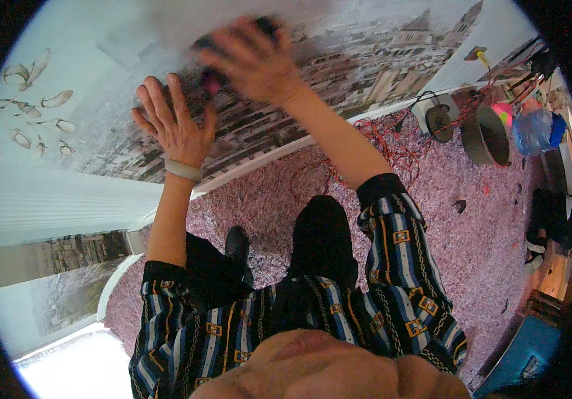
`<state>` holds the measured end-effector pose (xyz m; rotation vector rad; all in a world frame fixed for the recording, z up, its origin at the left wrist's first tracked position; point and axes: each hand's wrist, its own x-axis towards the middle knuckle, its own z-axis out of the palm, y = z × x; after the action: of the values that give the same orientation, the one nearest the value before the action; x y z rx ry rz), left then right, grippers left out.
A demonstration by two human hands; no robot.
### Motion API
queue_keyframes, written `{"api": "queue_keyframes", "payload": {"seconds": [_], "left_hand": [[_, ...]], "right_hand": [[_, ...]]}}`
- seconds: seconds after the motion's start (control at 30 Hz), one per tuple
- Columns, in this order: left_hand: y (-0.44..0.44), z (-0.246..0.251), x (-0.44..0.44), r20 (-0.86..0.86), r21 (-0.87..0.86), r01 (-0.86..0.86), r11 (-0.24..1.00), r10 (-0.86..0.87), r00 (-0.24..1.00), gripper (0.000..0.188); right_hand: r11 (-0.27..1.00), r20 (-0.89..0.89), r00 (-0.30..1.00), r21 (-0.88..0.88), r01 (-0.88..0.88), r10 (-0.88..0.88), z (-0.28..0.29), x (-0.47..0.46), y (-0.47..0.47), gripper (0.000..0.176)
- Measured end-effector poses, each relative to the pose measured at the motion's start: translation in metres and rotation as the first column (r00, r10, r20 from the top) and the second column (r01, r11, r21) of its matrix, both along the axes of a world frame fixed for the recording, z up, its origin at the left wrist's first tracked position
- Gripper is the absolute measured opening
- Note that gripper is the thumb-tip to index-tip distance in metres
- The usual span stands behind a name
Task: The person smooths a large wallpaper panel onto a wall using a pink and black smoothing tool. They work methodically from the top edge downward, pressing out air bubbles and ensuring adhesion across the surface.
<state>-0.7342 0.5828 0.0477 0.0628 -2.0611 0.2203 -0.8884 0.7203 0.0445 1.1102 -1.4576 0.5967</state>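
Before me a wall carries a mural wallpaper point(335, 82) printed with a grey-brown view of town roofs and towers. My left hand point(176, 119) lies on the print with fingers spread, a pale band around its wrist. Up and to the right, my right hand point(253, 62) is blurred by motion. Under its palm and fingers is a dark hand-sized object point(205, 42), held against the wallpaper. A pinkish patch shows near its lower edge, but the blur hides what kind of tool it is.
A white baseboard point(261, 167) meets a pinkish carpet point(445, 239). Tangled red cable point(390, 142) lies at right, near a bucket point(485, 134) and a large clear-blue plastic bottle point(533, 129). A yellow plug point(482, 57) sits in a wall socket. A blue panel point(520, 354) is at lower right.
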Motion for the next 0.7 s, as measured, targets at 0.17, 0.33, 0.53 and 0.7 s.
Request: {"api": "queue_keyframes", "payload": {"seconds": [0.17, 0.33, 0.53, 0.7], "left_hand": [[0.011, 0.007, 0.005, 0.093, -0.015, 0.012, 1.0, -0.011, 0.996, 0.076], [0.011, 0.001, -0.009, 0.07, -0.004, 0.065, 0.998, -0.064, 0.995, 0.077], [0.014, -0.011, -0.012, 0.131, 0.042, 0.093, 0.995, -0.097, 0.987, 0.077], [0.01, -0.01, 0.003, 0.166, -0.016, 0.08, 0.997, -0.076, 0.983, 0.071]], "right_hand": [[0.752, 0.208, 0.978, -0.644, 0.139, -0.003, 0.002, -0.071, 0.046, 0.061], [0.524, 0.458, 0.872, -0.793, 0.311, 0.175, -0.022, -0.061, 0.02, 0.06], [0.992, 0.292, 0.955, -0.1, 0.078, -0.046, -0.041, 0.035, -0.012, 0.058], [0.931, 0.296, 0.949, -0.307, 0.198, -0.104, -0.001, -0.031, 0.037, 0.059]]}}
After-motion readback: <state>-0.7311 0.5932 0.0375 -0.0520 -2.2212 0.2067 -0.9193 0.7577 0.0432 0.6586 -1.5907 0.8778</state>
